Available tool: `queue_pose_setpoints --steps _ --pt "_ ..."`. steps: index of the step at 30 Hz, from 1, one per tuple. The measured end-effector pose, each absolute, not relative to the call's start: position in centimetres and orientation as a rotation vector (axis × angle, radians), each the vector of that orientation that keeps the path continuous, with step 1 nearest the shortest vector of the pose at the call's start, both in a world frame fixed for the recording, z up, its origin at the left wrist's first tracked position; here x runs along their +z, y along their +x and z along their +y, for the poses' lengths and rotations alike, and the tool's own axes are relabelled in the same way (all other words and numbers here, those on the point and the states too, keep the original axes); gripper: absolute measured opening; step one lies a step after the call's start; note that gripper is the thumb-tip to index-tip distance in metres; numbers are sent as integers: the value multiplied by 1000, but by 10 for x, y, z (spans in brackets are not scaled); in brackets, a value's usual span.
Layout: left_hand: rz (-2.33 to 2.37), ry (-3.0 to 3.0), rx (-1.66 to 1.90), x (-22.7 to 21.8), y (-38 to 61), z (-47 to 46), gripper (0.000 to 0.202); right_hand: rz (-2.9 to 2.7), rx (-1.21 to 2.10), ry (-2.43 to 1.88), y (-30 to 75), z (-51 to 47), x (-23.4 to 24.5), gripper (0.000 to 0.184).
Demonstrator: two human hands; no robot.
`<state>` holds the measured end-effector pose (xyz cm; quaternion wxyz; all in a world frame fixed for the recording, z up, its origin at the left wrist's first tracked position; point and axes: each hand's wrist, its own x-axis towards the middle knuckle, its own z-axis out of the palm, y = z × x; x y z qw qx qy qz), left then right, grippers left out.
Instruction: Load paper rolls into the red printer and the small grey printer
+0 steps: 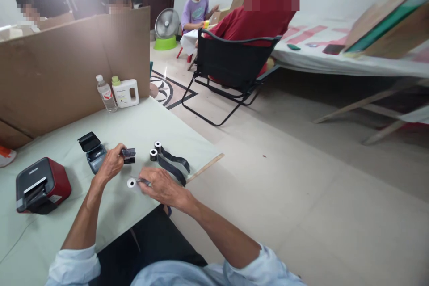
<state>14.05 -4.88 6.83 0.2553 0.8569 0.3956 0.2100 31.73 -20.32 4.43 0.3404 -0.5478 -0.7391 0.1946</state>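
My left hand (pixel 110 164) is closed on a small dark roll piece (pixel 128 155), held just above the pale green table (pixel 140 127). My right hand (pixel 163 186) lies low over the table with its fingers pinched on the dark tail of a small white paper roll (pixel 131 183). Two more small rolls (pixel 156 150) with dark strips (pixel 172 165) trailing from them lie just beyond my right hand. A small blue-grey printer (pixel 94 152) with its black lid raised sits left of my left hand.
A red and black printer (pixel 40 185) sits at the table's left. A water bottle (pixel 106 94) and a white jug (pixel 126 92) stand before a cardboard wall (pixel 67 62). A wooden stick (pixel 205 167) pokes past the table edge. Several people sit beyond; a folding chair (pixel 231 71) stands on the floor.
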Motion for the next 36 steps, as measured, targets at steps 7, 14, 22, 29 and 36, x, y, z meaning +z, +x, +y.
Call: queue_pose_setpoints --steps 7,14,22,29,36 --pt "912 2522 531 55 150 -74 46 -1741 745 -1439 335 -226 44 14" --pt "745 2534 539 34 137 -88 50 -1681 819 -1433 340 -234 36 13" --pt "789 2560 469 25 136 -85 38 -1611 873 -1422 335 -236 34 11" --pt "770 2663 316 59 144 -80 46 -1532 876 -1408 339 -235 35 13" --pt "779 2758 -2 75 162 -95 43 -1418 880 -1394 342 -234 35 15"
